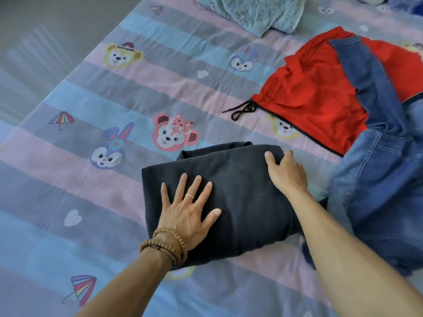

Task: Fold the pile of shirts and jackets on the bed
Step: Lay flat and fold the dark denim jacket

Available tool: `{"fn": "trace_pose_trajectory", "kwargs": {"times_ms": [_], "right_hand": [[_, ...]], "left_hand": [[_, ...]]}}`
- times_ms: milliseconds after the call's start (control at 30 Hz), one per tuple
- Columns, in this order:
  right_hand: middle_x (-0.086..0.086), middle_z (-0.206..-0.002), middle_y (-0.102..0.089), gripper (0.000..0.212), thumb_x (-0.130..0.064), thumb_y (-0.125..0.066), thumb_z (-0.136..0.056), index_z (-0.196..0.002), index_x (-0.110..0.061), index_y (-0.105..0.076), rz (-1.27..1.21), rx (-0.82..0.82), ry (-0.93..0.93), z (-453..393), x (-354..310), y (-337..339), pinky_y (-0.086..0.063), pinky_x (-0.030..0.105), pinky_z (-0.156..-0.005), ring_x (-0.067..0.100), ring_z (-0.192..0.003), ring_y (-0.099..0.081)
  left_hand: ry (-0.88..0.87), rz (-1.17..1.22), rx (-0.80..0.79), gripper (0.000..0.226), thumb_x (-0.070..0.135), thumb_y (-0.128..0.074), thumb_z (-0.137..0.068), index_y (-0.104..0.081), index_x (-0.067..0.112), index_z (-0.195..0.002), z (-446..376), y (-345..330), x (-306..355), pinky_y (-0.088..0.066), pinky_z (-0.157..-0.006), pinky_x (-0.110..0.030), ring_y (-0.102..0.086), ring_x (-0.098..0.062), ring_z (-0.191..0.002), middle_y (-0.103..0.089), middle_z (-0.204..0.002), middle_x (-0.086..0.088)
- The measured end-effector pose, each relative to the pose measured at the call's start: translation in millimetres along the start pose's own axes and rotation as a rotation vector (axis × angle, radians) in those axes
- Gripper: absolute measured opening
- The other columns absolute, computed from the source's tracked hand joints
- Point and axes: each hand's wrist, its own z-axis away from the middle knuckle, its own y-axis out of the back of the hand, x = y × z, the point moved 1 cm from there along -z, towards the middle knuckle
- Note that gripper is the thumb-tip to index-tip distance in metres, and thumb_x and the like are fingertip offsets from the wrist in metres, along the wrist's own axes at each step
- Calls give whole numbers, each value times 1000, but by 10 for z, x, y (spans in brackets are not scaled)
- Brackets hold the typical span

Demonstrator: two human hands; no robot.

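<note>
Two hands on one folded dark garment (240,193), mid-bed. Left hand (186,210) lies flat with fingers spread, palm pressing the near-left part of the bundle, probably to flatten it and keep the fold from springing open. Right hand (286,172) sits at the far-right corner, fingers curled over the edge and gripping the cloth, thumb on top; looks like squaring the corner or getting ready to lift. Bead bracelet (168,244) on left wrist, ring (189,196) on a left finger.

Rest of the pile is off to the right of the right hand: red garment (315,97) with a black drawstring (242,109), spread loose, and a denim jacket (384,170) draped over it and running down beside the right forearm. Both unfolded, so the task is early on, one item nearly done by my read.

Beyond the hands, a pale floral bundle (258,12) at the far edge of the cartoon-print bedsheet (128,92). Next likely step: set the dark bundle aside, pull over the denim or red one.
</note>
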Motion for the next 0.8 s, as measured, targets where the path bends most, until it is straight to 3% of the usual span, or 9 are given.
{"fn": "trace_pose_trajectory", "kwargs": {"times_ms": [67, 167, 267, 367, 433, 533, 633, 733, 800], "right_hand": [[15, -130, -55, 64, -60, -29, -98, -138, -12, -43, -202, -75, -93, 220, 200, 108, -38, 42, -91, 35, -122, -49], [15, -125, -61, 63, -53, -30, -102, -122, -1, -59, -323, -179, -151, 558, 595, 132, -40, 39, -92, 34, -117, -54], [18, -88, -65, 63, -45, -34, -103, -87, 8, -64, -298, -39, -90, 616, 723, 46, -46, 41, -78, 37, -90, -60], [20, -90, -64, 58, -44, -36, -103, -72, 0, -58, -342, 44, -118, 475, 800, -25, -40, 36, -74, 33, -86, -57], [25, -105, -65, 59, -47, -33, -103, -83, 0, -62, -371, 65, -155, 414, 877, -121, -44, 40, -82, 36, -96, -59], [29, -129, -56, 72, -50, -24, -103, -119, 10, -59, -389, 97, -249, 429, 913, -180, -40, 43, -97, 42, -118, -52], [27, -129, -58, 68, -48, -26, -104, -118, 7, -63, -478, 144, -250, 503, 911, -132, -39, 43, -101, 40, -119, -52], [12, -131, -58, 52, -40, -35, -105, -126, 0, -61, -664, 91, -247, 750, 1079, -144, -38, 30, -96, 31, -122, -52], [7, -134, -54, 52, -42, -42, -103, -136, -4, -54, -736, -26, -234, 912, 1248, -252, -37, 30, -103, 26, -128, -49]], "left_hand": [[80, -28, -112, 81, 77, 3, -80, 9, 39, -150, -15, -155, 12, 18, -111, -61, 26, -22, -144, 17, -160, 10], [90, -49, -164, 75, 74, -1, -84, 14, 41, -149, -118, -233, -24, 20, -110, -61, 31, -19, -142, 25, -157, 13], [93, -61, -163, 76, 76, 2, -82, 16, 43, -148, -113, -292, -55, 22, -110, -58, 33, -16, -140, 32, -149, 18], [96, -30, -120, 81, 78, 11, -75, 16, 44, -148, -77, -320, -86, 21, -112, -55, 35, -8, -135, 33, -144, 22], [103, -7, -100, 81, 76, 13, -73, 16, 44, -148, -66, -369, -130, 22, -112, -53, 35, -7, -135, 32, -144, 23], [75, -21, -95, 82, 78, 12, -73, 18, 43, -147, -62, -413, -150, 22, -112, -53, 35, -8, -135, 33, -145, 21], [80, -77, -96, 78, 75, -4, -84, 14, 38, -150, 42, -352, -122, 19, -113, -55, 30, -14, -141, 27, -155, 13], [257, 63, 205, 81, 64, -40, -89, -12, 23, -154, 366, -327, -95, 9, -116, -49, 5, -23, -149, -1, -162, -4], [495, 260, 368, 78, 55, -59, -84, -32, 13, -145, 684, -341, -126, -13, -116, -49, -23, -29, -143, -25, -155, -11]]}}
